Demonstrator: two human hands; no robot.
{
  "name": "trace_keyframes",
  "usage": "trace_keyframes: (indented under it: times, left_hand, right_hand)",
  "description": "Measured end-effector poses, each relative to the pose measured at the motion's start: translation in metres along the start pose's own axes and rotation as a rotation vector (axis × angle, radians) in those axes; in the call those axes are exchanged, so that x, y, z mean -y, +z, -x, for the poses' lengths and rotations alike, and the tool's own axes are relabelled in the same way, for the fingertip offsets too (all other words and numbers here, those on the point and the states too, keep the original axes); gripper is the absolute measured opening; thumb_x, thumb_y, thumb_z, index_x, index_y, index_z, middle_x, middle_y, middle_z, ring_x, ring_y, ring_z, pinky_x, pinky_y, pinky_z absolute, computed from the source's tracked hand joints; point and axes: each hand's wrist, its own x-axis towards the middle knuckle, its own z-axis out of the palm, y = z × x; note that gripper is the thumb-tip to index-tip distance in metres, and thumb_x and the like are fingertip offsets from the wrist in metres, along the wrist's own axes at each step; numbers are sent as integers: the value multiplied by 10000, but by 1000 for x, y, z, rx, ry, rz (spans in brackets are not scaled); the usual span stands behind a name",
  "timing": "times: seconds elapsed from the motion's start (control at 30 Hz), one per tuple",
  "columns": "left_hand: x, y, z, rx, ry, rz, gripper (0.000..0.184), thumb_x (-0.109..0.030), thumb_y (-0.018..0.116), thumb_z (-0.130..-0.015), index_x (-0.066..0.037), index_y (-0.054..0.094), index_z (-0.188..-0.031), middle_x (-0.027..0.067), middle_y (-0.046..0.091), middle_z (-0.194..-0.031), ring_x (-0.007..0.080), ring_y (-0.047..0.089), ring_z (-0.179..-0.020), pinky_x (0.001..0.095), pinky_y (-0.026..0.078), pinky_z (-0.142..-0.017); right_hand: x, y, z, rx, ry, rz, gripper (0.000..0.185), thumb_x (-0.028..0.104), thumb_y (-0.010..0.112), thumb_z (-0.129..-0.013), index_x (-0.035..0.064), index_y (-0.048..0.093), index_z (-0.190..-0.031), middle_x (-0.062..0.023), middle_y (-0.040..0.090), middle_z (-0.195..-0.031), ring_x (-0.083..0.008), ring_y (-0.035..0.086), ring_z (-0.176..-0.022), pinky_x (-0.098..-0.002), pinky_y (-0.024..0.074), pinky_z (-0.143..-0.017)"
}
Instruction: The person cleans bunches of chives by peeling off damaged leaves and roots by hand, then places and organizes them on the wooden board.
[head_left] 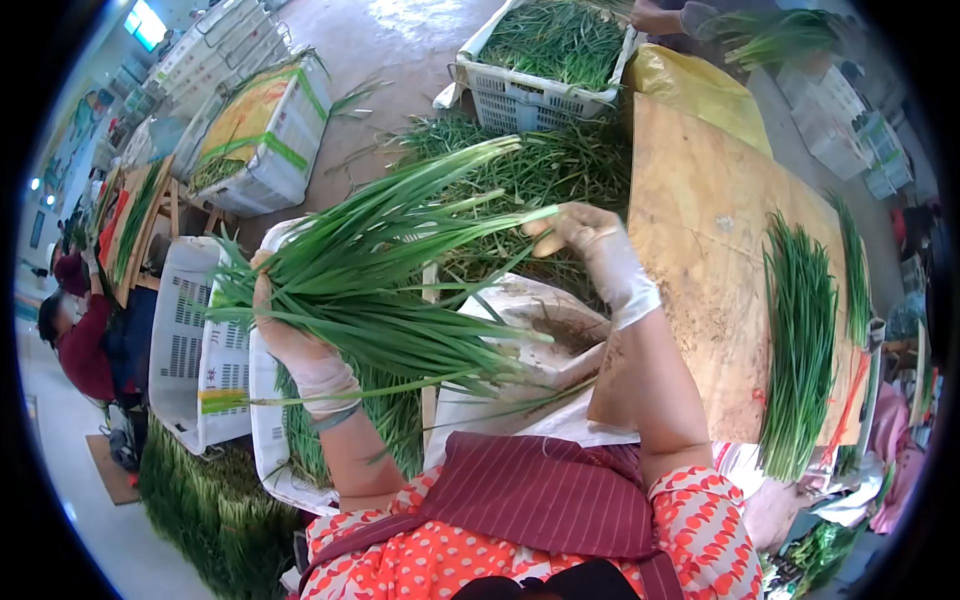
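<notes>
A loose bunch of long green stalks [380,265] fans out in front of me, its pale ends pointing right. My left hand [290,345], in a thin whitish glove, is wrapped round the leafy side of the bunch. My right hand [590,245], gloved too, pinches the pale end of a few stalks at the bunch's right. Below the bunch lies a white sheet [470,420] with dirt on it. On the wooden board [690,250] to the right rests a neat pile of green stalks [800,345].
A full crate [540,100] stands ahead, with loose greens [590,160] heaped before it. Crates [200,350] stand at the left, above bundled greens [215,510]. A person in dark red [88,350] is at far left; another person's gloved hand [700,20] holds greens at the top right.
</notes>
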Motion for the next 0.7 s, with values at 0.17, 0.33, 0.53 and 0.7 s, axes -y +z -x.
trace_keyframes:
  times: [0.17,0.33,0.53,0.7]
  left_hand:
    - [11,8,9,-210,96,-185,316,-215,422,-915,-36,512,-1158,124,566,-1124,245,560,-996,403,474,-867]
    - [-7,-13,3,-99,55,-59,346,-233,455,-885,-51,499,-1176,126,547,-1159,267,540,-1030,433,439,-908]
    - [4,-7,3,-130,95,-174,367,-262,482,-869,-47,494,-1166,130,549,-1136,261,537,-1037,430,437,-913]
    - [-1,-5,1,-82,52,-75,341,-239,507,-857,-64,509,-1150,122,552,-1125,259,536,-1042,449,431,-925]
  right_hand:
    - [-3,-41,9,-184,3,-99,224,171,513,-896,-3,616,-991,-93,653,-900,-149,601,-810,-282,447,-835]
    - [-18,-99,5,-479,-137,-342,333,161,538,-891,2,524,-1183,-107,637,-1026,-175,589,-942,-276,406,-914]
    - [38,-4,9,134,-24,156,401,244,619,-845,9,567,-1166,-113,625,-1081,-140,555,-1012,-272,412,-915]
    - [25,18,1,140,133,-141,251,152,654,-823,-36,637,-987,-97,670,-931,-94,584,-862,-227,456,-761]
